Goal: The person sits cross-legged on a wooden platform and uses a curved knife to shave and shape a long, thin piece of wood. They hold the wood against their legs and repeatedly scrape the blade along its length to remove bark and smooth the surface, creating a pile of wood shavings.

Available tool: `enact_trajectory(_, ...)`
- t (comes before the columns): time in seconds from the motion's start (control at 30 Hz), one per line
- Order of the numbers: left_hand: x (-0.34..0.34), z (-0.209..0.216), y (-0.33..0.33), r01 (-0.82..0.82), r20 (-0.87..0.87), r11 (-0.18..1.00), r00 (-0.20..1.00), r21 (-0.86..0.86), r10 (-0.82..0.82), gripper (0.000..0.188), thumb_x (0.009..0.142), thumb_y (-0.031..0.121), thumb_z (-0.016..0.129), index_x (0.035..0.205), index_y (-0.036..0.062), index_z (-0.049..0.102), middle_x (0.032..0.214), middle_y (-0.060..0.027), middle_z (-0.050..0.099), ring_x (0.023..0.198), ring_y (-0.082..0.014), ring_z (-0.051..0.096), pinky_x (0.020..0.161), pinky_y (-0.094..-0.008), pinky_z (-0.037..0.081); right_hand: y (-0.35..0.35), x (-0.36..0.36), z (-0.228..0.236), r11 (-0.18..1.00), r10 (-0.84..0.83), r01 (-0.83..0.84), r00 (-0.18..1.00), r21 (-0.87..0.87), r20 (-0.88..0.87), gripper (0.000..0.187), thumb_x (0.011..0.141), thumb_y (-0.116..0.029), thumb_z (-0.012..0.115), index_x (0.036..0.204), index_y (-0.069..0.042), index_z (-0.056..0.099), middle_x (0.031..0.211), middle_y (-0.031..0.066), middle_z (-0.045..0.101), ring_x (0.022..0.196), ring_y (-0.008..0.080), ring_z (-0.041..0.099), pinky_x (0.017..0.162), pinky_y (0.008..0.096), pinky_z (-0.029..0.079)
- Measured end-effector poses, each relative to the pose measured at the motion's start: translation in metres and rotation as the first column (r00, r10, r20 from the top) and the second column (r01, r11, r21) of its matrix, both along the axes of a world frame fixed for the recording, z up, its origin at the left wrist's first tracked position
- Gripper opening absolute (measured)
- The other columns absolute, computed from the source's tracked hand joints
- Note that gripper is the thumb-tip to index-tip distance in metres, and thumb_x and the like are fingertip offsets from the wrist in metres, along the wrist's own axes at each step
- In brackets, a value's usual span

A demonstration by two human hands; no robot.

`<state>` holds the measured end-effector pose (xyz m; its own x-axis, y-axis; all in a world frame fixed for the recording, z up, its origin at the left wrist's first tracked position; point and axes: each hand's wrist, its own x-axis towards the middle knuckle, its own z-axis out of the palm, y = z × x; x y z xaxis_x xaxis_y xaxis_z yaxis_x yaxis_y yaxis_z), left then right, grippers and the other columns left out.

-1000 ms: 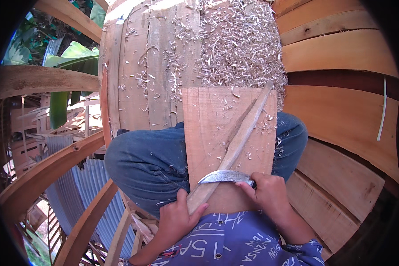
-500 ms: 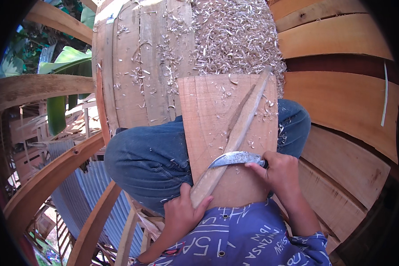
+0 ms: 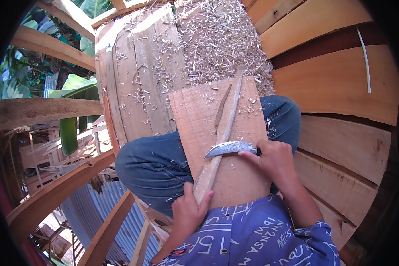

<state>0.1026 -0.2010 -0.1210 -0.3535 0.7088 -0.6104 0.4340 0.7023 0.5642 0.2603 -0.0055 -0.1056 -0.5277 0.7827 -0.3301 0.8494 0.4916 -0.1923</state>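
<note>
Curved knife (image 3: 229,148) sits farther up stick (image 3: 226,126) than 0.5 s ago; R hand (image 3: 275,160) clenched on knife, L hand (image 3: 189,210) clasping stick's near end, aslant on lapboard (image 3: 244,177); prob. whittling, next stroke needs steady hold.

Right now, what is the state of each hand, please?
Left hand: closed, holding the near end of the wooden stick.
Right hand: closed, holding the knife, its blade lying across the stick.

There is room over the flat board (image 3: 240,179) between the left grip (image 3: 190,210) and the right grip (image 3: 275,160). Past the left grip, the stick (image 3: 228,122) and the knife (image 3: 229,149) block the way; past the right grip, a knee (image 3: 284,116) does.
</note>
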Motion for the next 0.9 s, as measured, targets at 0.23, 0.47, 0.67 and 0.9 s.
enact_trajectory(0.23, 0.002, -0.003, -0.009, 0.020, 0.005, 1.000, 1.000, 0.015, -0.021, 0.052, 0.087, 0.050, 0.057, 0.099, -0.0002, 0.047, 0.064, -0.0280, 0.060, 0.065, -0.0462, 0.062, 0.059, -0.0522, 0.048, 0.078, 0.015, 0.011, 0.893, -0.411, 0.435, 0.892, 0.113, -0.187, 0.063, 0.086, -0.057, 0.055, 0.070, 0.003, 0.066, 0.061, 0.0230, 0.060, 0.062, 0.0399, 0.062, 0.056, 0.0455, 0.050)
enact_trajectory(0.47, 0.004, -0.003, -0.002, -0.005, -0.014, 1.000, 1.000, 0.010, 0.005, 0.050, 0.088, 0.049, 0.057, 0.098, 0.0002, 0.047, 0.065, -0.0284, 0.060, 0.066, -0.0469, 0.062, 0.061, -0.0527, 0.048, -0.010, 0.000, 0.019, 0.997, 0.081, -0.081, 0.997, -0.015, -0.015, 0.062, 0.082, -0.061, 0.057, 0.062, -0.003, 0.066, 0.052, 0.0162, 0.058, 0.049, 0.0320, 0.062, 0.046, 0.0401, 0.049)
enact_trajectory(0.67, 0.002, -0.003, -0.001, -0.012, 0.019, 1.000, 1.000, 0.014, 0.012, 0.049, 0.088, 0.048, 0.057, 0.096, 0.0003, 0.048, 0.064, -0.0281, 0.060, 0.065, -0.0467, 0.062, 0.058, -0.0514, 0.048, -0.002, 0.003, 0.000, 0.997, 0.070, -0.070, 0.998, -0.030, -0.003, 0.065, 0.084, -0.061, 0.054, 0.065, 0.000, 0.066, 0.056, 0.0190, 0.060, 0.054, 0.0342, 0.063, 0.051, 0.0420, 0.051)
enact_trajectory(0.9, 0.003, 0.001, -0.003, -0.017, -0.015, 0.999, 1.000, -0.029, 0.016, 0.049, 0.087, 0.048, 0.058, 0.095, 0.0004, 0.048, 0.063, -0.0275, 0.059, 0.064, -0.0458, 0.062, 0.058, -0.0508, 0.048, 0.085, 0.033, 0.028, 0.930, -0.364, 0.361, 0.931, 0.067, 0.036, 0.063, 0.086, -0.056, 0.055, 0.067, 0.004, 0.064, 0.063, 0.0247, 0.060, 0.062, 0.0407, 0.062, 0.057, 0.0459, 0.050)
